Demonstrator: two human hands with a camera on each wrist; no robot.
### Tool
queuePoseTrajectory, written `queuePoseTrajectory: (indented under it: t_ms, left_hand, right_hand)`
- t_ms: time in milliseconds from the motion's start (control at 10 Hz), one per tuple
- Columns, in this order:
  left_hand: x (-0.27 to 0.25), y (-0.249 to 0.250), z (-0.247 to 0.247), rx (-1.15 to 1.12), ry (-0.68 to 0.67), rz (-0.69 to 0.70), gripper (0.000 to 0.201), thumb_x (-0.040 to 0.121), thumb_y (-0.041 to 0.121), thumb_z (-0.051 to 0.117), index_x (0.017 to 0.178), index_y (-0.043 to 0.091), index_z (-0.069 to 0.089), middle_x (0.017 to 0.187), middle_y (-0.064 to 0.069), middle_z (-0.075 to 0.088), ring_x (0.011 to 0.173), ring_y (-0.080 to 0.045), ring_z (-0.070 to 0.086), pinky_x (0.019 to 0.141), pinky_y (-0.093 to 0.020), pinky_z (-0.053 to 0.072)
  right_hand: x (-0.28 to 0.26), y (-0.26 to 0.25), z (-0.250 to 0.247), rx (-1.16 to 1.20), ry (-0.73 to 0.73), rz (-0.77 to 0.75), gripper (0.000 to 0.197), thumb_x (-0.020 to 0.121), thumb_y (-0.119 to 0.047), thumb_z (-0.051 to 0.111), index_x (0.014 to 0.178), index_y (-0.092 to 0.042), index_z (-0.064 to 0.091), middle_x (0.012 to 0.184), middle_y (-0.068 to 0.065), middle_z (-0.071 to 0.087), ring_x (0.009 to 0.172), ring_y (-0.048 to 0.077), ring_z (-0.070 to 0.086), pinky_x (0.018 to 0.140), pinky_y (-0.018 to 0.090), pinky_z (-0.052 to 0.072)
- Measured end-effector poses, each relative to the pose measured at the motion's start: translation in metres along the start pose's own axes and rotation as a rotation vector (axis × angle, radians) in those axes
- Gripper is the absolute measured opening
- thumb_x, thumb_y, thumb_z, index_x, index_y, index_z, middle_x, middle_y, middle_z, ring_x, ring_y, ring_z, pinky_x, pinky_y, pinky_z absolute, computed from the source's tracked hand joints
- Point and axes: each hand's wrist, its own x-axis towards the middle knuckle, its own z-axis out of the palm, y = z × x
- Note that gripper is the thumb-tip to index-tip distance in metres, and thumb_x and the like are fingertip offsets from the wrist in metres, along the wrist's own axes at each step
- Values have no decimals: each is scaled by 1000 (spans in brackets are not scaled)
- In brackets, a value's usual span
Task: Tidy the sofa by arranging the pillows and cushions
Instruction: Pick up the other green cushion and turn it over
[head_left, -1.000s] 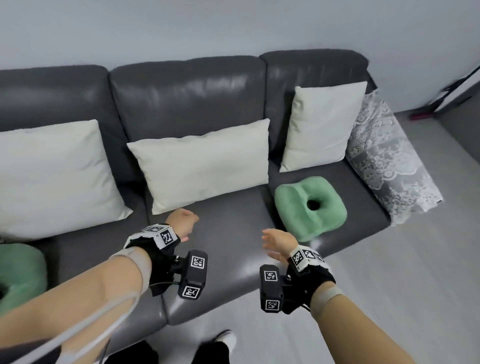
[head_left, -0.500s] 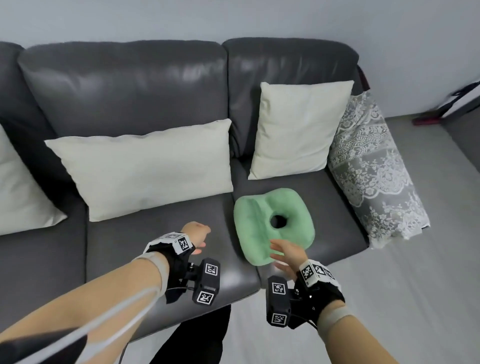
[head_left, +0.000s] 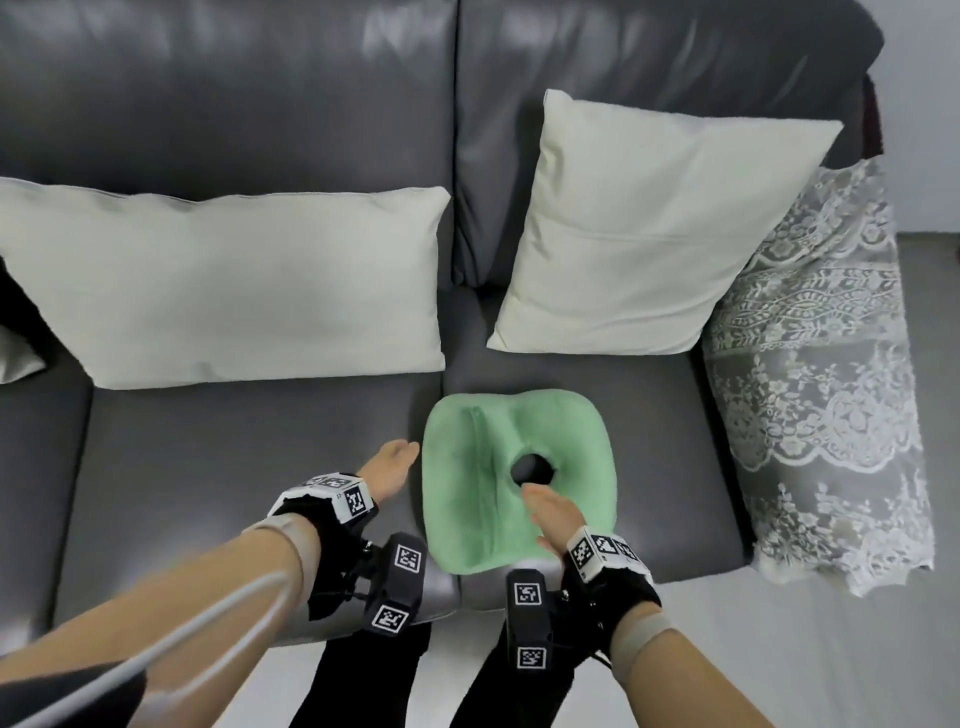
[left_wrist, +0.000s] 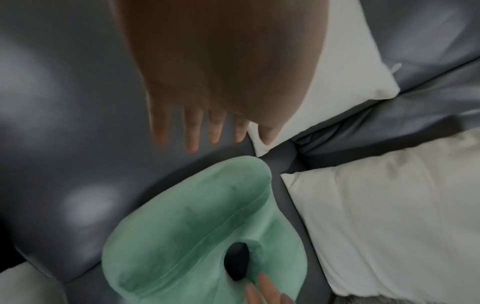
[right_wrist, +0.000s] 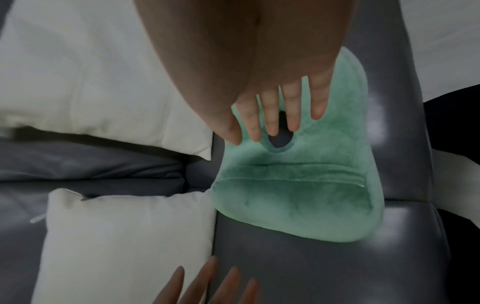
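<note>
A green cushion (head_left: 467, 467) with a round hole lies flat on the right seat of the dark grey sofa (head_left: 234, 467), near its front edge. My right hand (head_left: 545, 506) hovers over the cushion beside the hole, fingers (right_wrist: 270, 115) straight and spread. My left hand (head_left: 389, 462) is just left of the cushion over the middle seat, fingers (left_wrist: 192, 131) straight, holding nothing. A wide cream pillow (head_left: 234, 291) leans on the middle backrest. A square cream pillow (head_left: 649, 228) leans on the right backrest behind the cushion (left_wrist: 194, 236).
A grey lace cover (head_left: 815, 374) drapes the sofa's right armrest. Light floor (head_left: 779, 665) lies in front and to the right. My dark-trousered legs (head_left: 363, 675) stand against the seat's front edge. Another pillow's corner (head_left: 15, 353) shows at the far left.
The view has shifted right and closer to the sofa. Both hands have moved forward: the right now over the green cushion by its hole, the left up to its left edge.
</note>
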Motion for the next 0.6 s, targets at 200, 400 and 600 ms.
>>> queuePoseTrajectory:
  t_ms: [200, 400, 600]
  left_hand:
    - [51, -16, 36, -161, 6, -104, 43, 100, 21, 41, 136, -2, 45, 140, -25, 49, 129, -39, 49, 91, -37, 44]
    - [94, -43, 69, -357, 19, -156, 74, 88, 59, 35, 137, 5, 48, 142, -15, 51, 130, -33, 49, 109, -38, 39]
    - [101, -60, 77, -565, 26, -277, 78, 85, 68, 37, 127, 6, 61, 133, -16, 60, 120, -32, 58, 108, -39, 42]
  right_hand:
    - [53, -7, -1, -195, -93, 11, 43, 98, -15, 40, 138, -1, 44, 147, 17, 43, 137, 29, 40, 90, 20, 39]
    - [78, -6, 1, -211, -157, 58, 33, 97, -7, 36, 68, -23, 42, 87, 13, 46, 96, 13, 41, 77, 27, 29]
    - [96, 7, 10, -106, -141, 18, 52, 92, -25, 52, 137, -2, 42, 133, 16, 53, 107, 17, 48, 88, 25, 34]
